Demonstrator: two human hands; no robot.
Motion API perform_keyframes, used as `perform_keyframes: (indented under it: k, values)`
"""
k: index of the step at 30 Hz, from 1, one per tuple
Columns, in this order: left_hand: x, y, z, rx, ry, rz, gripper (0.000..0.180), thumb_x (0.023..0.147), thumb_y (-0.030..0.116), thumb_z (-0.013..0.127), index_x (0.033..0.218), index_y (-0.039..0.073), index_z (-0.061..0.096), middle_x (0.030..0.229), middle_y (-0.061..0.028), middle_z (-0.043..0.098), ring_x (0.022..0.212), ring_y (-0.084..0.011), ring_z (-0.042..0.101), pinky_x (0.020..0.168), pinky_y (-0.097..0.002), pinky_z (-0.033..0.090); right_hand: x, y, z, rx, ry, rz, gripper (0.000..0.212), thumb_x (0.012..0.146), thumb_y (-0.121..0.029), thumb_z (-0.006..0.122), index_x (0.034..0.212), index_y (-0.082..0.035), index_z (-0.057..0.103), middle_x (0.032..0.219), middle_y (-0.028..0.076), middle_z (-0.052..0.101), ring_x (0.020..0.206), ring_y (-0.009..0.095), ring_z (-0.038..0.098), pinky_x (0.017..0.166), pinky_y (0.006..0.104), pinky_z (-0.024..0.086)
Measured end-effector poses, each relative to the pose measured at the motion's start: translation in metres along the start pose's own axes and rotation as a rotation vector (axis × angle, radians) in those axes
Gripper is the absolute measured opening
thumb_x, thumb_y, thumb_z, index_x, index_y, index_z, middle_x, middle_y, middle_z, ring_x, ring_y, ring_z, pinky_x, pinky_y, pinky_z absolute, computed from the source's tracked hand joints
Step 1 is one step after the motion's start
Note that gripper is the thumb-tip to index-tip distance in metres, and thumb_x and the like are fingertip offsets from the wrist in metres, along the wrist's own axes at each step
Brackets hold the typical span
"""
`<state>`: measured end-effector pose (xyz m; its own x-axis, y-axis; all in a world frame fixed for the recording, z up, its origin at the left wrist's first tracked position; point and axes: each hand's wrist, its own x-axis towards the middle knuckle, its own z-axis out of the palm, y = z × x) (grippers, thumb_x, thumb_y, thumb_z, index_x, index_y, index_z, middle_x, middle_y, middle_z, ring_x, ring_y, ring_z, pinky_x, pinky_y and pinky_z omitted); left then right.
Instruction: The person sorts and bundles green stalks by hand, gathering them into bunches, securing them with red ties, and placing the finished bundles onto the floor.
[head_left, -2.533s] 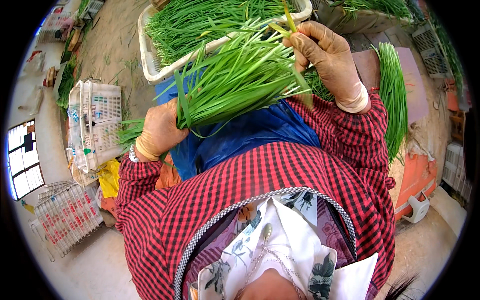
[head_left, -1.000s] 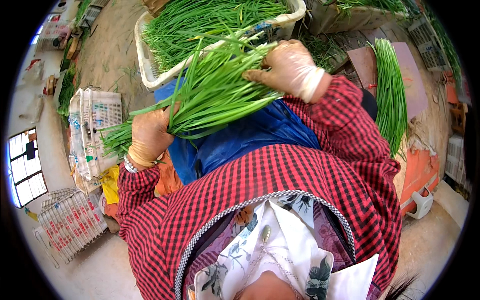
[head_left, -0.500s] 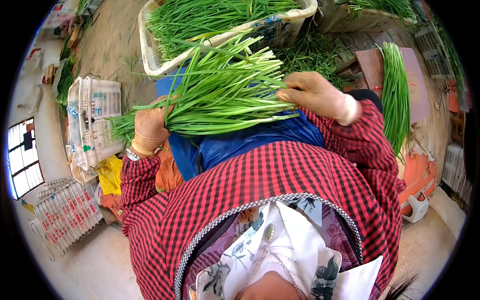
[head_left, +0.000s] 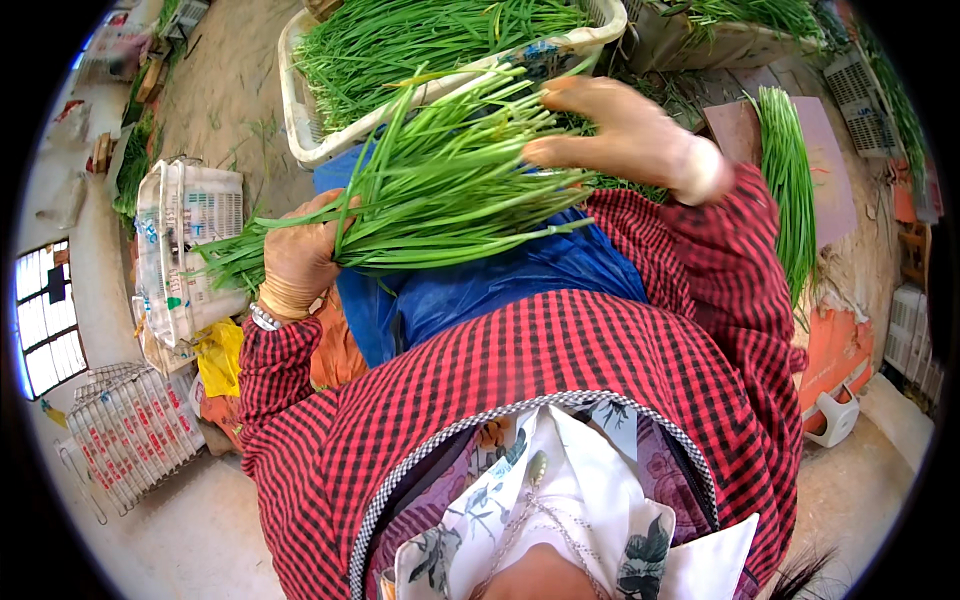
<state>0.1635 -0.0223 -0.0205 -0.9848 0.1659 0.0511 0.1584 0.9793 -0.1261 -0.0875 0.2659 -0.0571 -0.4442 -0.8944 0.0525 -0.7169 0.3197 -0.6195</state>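
Clutching one garlic-chive bunch (head_left: 440, 190) in left hand (head_left: 302, 255) with curled fingers. Holding right hand (head_left: 635, 140) spread-fingered at stem ends (head_left: 555, 185).

Produce workroom | long greens (head_left: 420, 50) in white crate (head_left: 340, 142) | plastic baskets (head_left: 212, 215) | scrap-strewn floor (head_left: 215, 95)

a loose bunch of garlic chives (head_left: 450, 200), with narrow, flat, bright green leaves, stretches crosswise above the blue apron (head_left: 540, 268), gripped around its leafy part by the left hand (head_left: 300, 255). leaf tips trail beyond that hand to the left; pale, whitish-green stem ends fan out to the right, uneven in length. a few blades cross the others at a slant.
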Motion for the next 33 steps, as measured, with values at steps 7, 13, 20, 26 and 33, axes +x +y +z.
perform_keyframes:
  k: [7, 13, 20, 26, 33]
  values:
    - [0.0, -0.004, -0.003, -0.024, -0.001, 0.004, 0.044, 0.075, 0.014, 0.072, 0.118, 0.013, 0.064, 0.117, -0.0107, 0.066, 0.099, -0.0305, 0.066, 0.081, -0.0394, 0.053, 0.032, -0.018, 0.047, 0.074, 0.274, -0.219, 0.035, 0.089, -0.036, 0.065, 0.08, -0.002, 0.068, 0.075, 0.019, 0.063, 0.075, 0.04, 0.061, 0.074, 0.0496, 0.049]
    - [-0.011, -0.009, 0.008, -0.118, 0.041, -0.056, 0.046, 0.072, 0.017, 0.078, 0.116, 0.012, 0.065, 0.121, -0.0099, 0.065, 0.099, -0.0304, 0.066, 0.081, -0.0387, 0.053, -0.025, -0.018, 0.03, 0.268, 0.051, -0.224, 0.023, 0.094, -0.025, 0.061, 0.089, -0.003, 0.063, 0.065, 0.018, 0.057, 0.059, 0.036, 0.06, 0.054, 0.0434, 0.047]
    - [-0.012, -0.008, 0.012, -0.137, 0.162, 0.015, 0.04, 0.077, 0.016, 0.073, 0.116, 0.011, 0.065, 0.117, -0.009, 0.065, 0.095, -0.0305, 0.067, 0.077, -0.0385, 0.054, -0.072, 0.056, -0.019, 0.478, -0.079, 0.437, 0.023, 0.095, -0.017, 0.061, 0.112, -0.002, 0.065, 0.087, 0.008, 0.066, 0.08, 0.019, 0.063, 0.076, 0.0297, 0.053]
    - [-0.011, -0.005, 0.009, -0.031, 0.065, -0.05, 0.039, 0.079, 0.016, 0.07, 0.117, 0.012, 0.064, 0.118, -0.0091, 0.065, 0.095, -0.0301, 0.066, 0.078, -0.0384, 0.053, -0.038, 0.029, -0.002, -0.05, 0.367, -0.064, 0.036, 0.088, -0.034, 0.067, 0.109, -0.005, 0.069, 0.108, 0.015, 0.065, 0.104, 0.032, 0.061, 0.088, 0.0414, 0.049]
    - [-0.004, 0.006, -0.004, 0.046, -0.006, -0.052, 0.041, 0.078, 0.013, 0.069, 0.119, 0.013, 0.065, 0.12, -0.0081, 0.064, 0.096, -0.0298, 0.066, 0.078, -0.0382, 0.053, 0.016, 0.003, 0.056, -0.347, 0.208, -0.023, 0.044, 0.09, -0.051, 0.057, 0.1, -0.014, 0.076, 0.134, 0.018, 0.055, 0.134, 0.037, 0.04, 0.11, 0.0562, 0.027]
